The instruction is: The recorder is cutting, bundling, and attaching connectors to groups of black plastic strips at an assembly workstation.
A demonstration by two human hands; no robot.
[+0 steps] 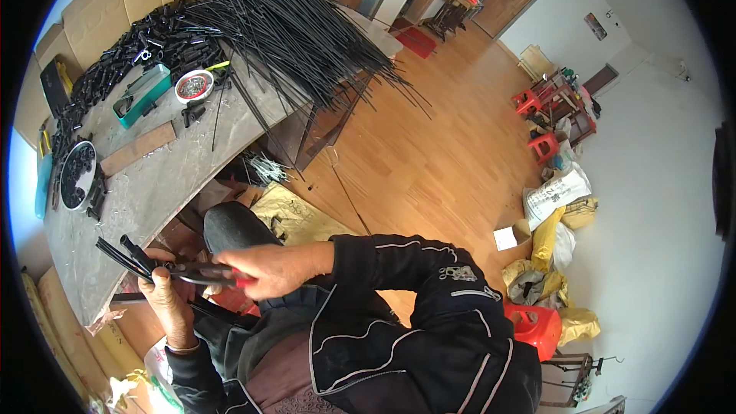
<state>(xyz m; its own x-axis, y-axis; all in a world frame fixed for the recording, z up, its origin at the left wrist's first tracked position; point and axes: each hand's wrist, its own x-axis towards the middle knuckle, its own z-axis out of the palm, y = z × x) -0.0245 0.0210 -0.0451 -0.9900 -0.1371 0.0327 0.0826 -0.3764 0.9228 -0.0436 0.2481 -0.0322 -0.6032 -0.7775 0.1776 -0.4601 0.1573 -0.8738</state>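
My left hand (169, 303) is closed around several thin black rods (115, 254) and a short black tube (136, 251), whose ends stick out past the thumb toward the table. From the right, my right hand (280, 268), a little blurred, grips a pair of pliers (203, 273) with red on the handles. The pliers' jaws meet the black pieces at my left fingers; what exactly they bite on is too small to tell. Both hands are over my lap, just off the table's near edge.
On the worktable (153, 172) lie a big heap of long black rods (299, 38), a pile of short black parts (165, 34), a white bowl of small metal bits (194, 86), a green box (143, 96), a wooden strip (138, 149) and a round tin (79, 176). Sacks (558, 193) line the wall.
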